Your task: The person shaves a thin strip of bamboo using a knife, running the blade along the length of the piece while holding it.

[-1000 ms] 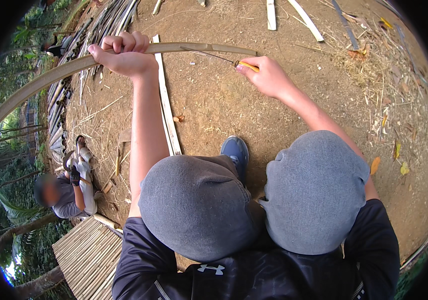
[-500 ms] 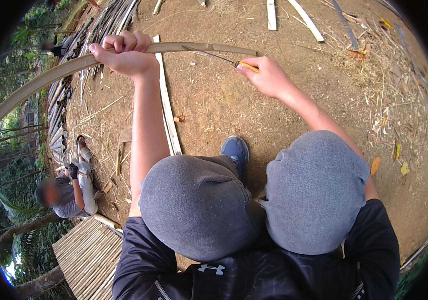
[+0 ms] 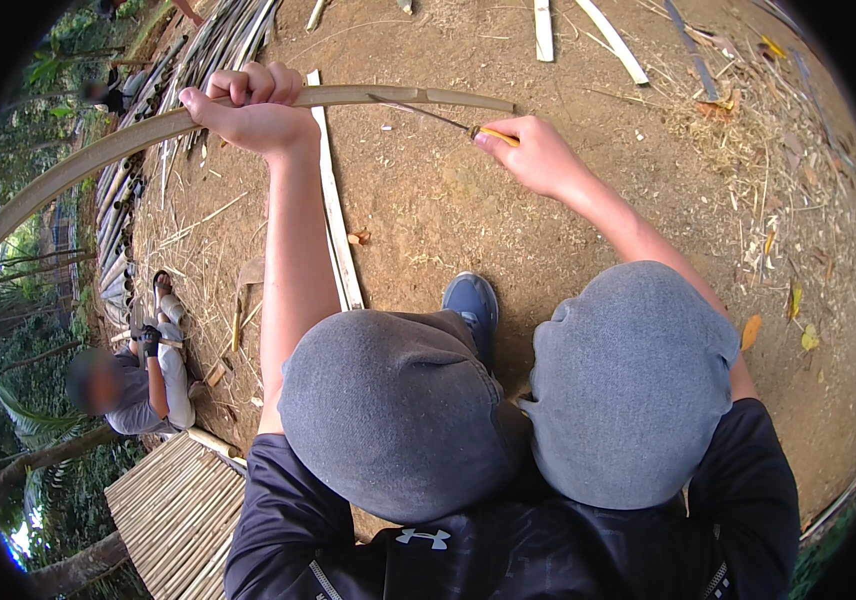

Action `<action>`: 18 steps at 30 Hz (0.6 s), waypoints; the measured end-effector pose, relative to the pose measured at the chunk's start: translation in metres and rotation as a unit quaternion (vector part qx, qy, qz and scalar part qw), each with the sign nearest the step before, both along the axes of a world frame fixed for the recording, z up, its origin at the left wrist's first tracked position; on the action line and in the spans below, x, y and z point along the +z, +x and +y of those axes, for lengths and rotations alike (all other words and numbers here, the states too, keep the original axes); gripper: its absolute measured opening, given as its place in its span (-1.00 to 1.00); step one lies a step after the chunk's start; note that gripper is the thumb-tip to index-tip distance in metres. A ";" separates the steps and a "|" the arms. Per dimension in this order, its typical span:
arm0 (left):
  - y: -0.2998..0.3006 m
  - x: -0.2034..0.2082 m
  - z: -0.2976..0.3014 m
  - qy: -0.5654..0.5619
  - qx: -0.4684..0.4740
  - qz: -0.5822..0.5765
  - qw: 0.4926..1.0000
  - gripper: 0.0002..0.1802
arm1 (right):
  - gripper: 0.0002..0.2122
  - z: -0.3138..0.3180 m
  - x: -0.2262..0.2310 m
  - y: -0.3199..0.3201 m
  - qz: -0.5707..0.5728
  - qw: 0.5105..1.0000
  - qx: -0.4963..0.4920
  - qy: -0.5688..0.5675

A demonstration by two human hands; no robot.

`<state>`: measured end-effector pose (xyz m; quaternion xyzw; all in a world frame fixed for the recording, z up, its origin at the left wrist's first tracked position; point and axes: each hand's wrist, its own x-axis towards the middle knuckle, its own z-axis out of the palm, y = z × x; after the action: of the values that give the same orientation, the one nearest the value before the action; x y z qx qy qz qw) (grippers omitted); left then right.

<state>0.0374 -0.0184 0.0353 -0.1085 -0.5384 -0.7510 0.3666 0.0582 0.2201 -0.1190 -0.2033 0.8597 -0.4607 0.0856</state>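
head view: left hand (image 3: 256,112) closed round a long curved strip (image 3: 348,95), fingers over the top. strip bends in from the left rim, passes through the grip, free end just above the right hand (image 3: 530,155). right hand pinched on the yellow handle of a thin tool (image 3: 438,118); shaft slants up-left, tip overlapping the strip between the hands, pressure cannot be told. pale slat (image 3: 339,230) on soil (image 3: 428,220) beside the left forearm (image 3: 293,240). co-worker (image 3: 133,395) seated at left, dark glove (image 3: 151,342) on.
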 end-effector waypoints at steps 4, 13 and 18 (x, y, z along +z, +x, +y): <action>0.002 0.002 -0.004 0.009 0.006 -0.002 1.000 -0.32 | -0.61 0.003 -0.001 -0.007 -0.112 0.993 -0.021 0.019; 0.005 0.006 0.006 -0.024 0.005 -0.005 1.000 -0.31 | -0.63 -0.013 -0.008 -0.009 -0.080 0.996 -0.005 -0.044; 0.003 0.004 0.016 -0.013 0.003 -0.011 1.000 -0.31 | -0.62 -0.008 -0.019 -0.028 -0.203 0.978 -0.023 0.029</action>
<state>0.0402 -0.0020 0.0392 -0.1035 -0.5525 -0.7438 0.3618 0.0306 0.2122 -0.1376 -0.0832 0.8418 -0.4691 0.2536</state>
